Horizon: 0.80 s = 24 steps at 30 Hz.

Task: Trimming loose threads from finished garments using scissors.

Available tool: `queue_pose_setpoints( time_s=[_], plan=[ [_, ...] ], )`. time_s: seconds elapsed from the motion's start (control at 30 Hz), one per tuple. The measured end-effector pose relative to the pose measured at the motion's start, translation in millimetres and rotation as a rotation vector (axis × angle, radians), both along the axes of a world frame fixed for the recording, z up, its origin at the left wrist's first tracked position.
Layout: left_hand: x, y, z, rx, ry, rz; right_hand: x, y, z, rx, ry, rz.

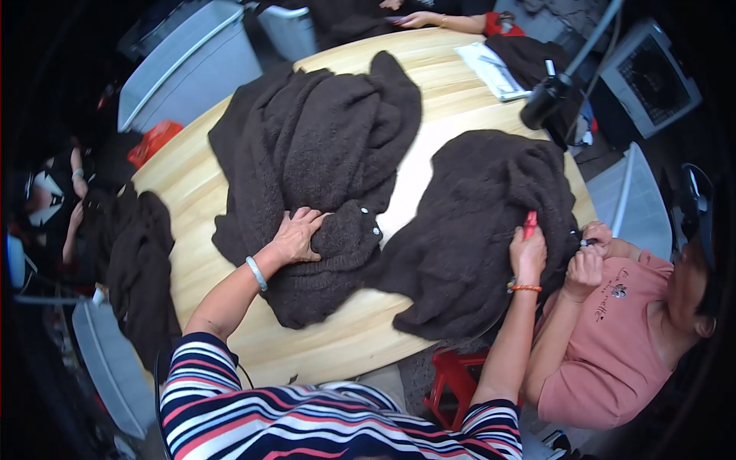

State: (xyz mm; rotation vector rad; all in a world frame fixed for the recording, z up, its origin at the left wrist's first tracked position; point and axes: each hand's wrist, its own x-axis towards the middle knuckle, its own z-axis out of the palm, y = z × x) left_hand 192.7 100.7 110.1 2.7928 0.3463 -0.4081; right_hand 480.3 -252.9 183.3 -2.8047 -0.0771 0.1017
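Here the left hand (pixel 297 236) lies flat, fingers spread, pinning the dark sweater (pixel 322 169) to the desk (pixel 192 184). Right hand (pixel 527 253) grips a red tool (pixel 530 224); best keep the knit taut.

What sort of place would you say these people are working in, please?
Probably a small garment workshop: several dark brown knitted sweaters lie on a wooden table, people sit round it, and the right hand holds a small red tool.

The person is wearing a top (pixel 307 422) striped red, white and navy, a pale bangle (pixel 256 274) and an orange bead bracelet (pixel 526 288).
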Motion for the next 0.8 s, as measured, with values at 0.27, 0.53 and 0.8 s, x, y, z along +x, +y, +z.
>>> queue_pose_setpoints(
  time_s=[0.27,0.53,0.8],
  plan=[
    [-156.3,-39.5,-2.1,-0.109,-0.01,-0.066,-83.2,9.4,19.6,-0.016,-0.135,0.263],
    [-231.9,-72.6,7.5,-0.501,-0.601,0.0,-224.8,8.2,-12.0,-0.034,0.092,0.387],
    [-373.7,-22.8,49.6,-0.127,-0.181,0.52,-279.3,21.4,-19.4,-0.036,0.179,0.509]
  ],
)
